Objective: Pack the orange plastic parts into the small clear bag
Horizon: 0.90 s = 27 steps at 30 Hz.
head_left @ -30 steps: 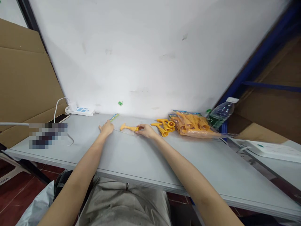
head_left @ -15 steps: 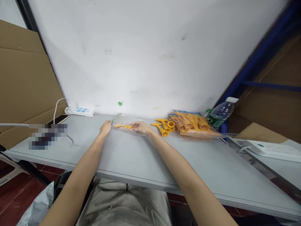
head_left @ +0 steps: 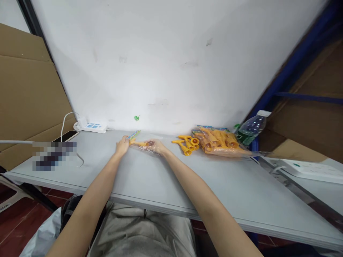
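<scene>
A clear plastic bag (head_left: 147, 152) with a colourful printed strip lies on the grey table (head_left: 150, 182). My left hand (head_left: 123, 145) is closed on the bag's left end, beside the strip. An orange-yellow toy horn (head_left: 140, 144) with a flared end lies between my hands, at the bag. My right hand (head_left: 158, 146) grips the horn's flared end, with the bag's film around its fingers. To the right rests a small group of loose toy horns (head_left: 188, 147). Whether the whole horn is inside the bag is hard to tell.
Filled clear bags (head_left: 219, 142) of similar horns lie on the right, against a water bottle (head_left: 253, 128). At the left are a power strip (head_left: 93, 127), a phone (head_left: 66, 136) and a white cable. A cardboard sheet (head_left: 29, 92) stands left; a white wall (head_left: 160, 71) closes the back.
My right hand has moved slightly left with the horn, toward the printed strip. The horn's narrow end now reaches my left hand, which has shifted a little right.
</scene>
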{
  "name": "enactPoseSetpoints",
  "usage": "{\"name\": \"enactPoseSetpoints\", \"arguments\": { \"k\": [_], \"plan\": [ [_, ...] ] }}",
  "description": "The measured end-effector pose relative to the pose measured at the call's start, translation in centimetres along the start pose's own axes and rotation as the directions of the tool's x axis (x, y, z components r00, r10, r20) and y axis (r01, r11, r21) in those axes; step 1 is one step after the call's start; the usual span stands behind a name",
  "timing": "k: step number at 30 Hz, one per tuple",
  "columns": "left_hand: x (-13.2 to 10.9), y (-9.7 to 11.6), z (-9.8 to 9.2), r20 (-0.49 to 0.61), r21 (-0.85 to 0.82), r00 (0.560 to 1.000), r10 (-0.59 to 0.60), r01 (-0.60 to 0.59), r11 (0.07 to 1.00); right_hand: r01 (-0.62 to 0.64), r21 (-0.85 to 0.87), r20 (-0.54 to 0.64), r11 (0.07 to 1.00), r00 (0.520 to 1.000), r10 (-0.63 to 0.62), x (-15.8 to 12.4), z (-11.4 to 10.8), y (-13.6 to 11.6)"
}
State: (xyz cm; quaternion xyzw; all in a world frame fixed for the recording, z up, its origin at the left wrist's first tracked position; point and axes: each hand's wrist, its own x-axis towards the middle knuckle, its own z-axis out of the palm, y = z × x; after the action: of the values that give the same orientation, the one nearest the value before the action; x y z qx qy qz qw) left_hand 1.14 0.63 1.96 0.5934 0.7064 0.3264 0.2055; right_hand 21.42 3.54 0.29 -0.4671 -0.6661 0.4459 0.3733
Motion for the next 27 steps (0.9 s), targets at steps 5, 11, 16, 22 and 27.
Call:
{"name": "enactPoseSetpoints", "arguments": {
  "k": [5, 11, 16, 22, 27],
  "plan": [
    [-0.3, 0.3, 0.5, 0.067, -0.016, 0.99, 0.124, -0.123, 0.992, 0.025, -0.002, 0.096, 1.0, 0.995, -0.025, -0.4, 0.0, -0.1],
    [-0.3, 0.3, 0.6, 0.095, -0.008, 0.985, 0.141, -0.141, 0.99, 0.107, -0.06, 0.196, 0.992, 0.976, -0.093, -1.6, -1.1, -1.3],
    [0.0, -0.3, 0.8, 0.004, 0.192, 0.99, 0.142, -0.14, 0.971, 0.111, -0.261, -0.015, 0.959, 0.993, -0.119, -2.2, -4.7, -0.9],
    [-0.2, -0.4, 0.7, -0.094, 0.339, 0.982, 0.165, -0.125, 0.932, -0.043, -0.637, -0.563, 0.77, 0.709, -0.425, -5.4, -10.7, 0.2],
    [-0.3, -0.3, 0.7, -0.09, 0.341, 0.981, 0.171, -0.131, 0.931, -0.344, -0.718, -0.646, 0.606, 0.654, -0.394, -7.5, -11.9, 0.3]
  ]
}}
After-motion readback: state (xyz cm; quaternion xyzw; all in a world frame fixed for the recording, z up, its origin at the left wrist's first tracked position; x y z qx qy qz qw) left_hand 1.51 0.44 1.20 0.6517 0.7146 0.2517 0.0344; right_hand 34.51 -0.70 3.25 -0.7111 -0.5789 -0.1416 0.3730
